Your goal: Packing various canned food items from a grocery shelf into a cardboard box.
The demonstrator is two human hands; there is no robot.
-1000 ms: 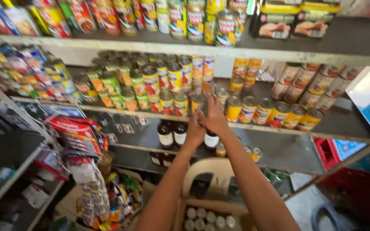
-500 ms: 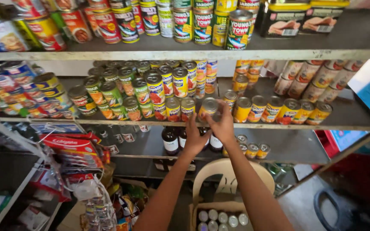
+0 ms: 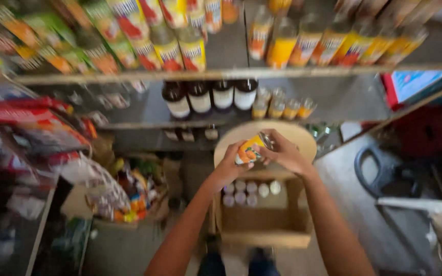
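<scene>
Both of my hands hold one tin can (image 3: 250,148) with an orange and yellow label, tilted on its side in front of me. My left hand (image 3: 229,164) grips its lower end and my right hand (image 3: 282,152) wraps its top end. Below the hands an open cardboard box (image 3: 262,222) sits on a beige plastic chair (image 3: 303,140), with several can tops in a row at its far side. The view is blurred by motion.
Shelves (image 3: 221,74) of labelled cans run across the top. Dark bottles (image 3: 212,96) and small jars (image 3: 282,107) stand on a lower shelf. Hanging snack packets (image 3: 42,122) and bagged goods (image 3: 113,194) crowd the left. A red crate (image 3: 400,87) is at the right.
My hands came down from the can shelf with one can, and my view dropped toward the box on the chair.
</scene>
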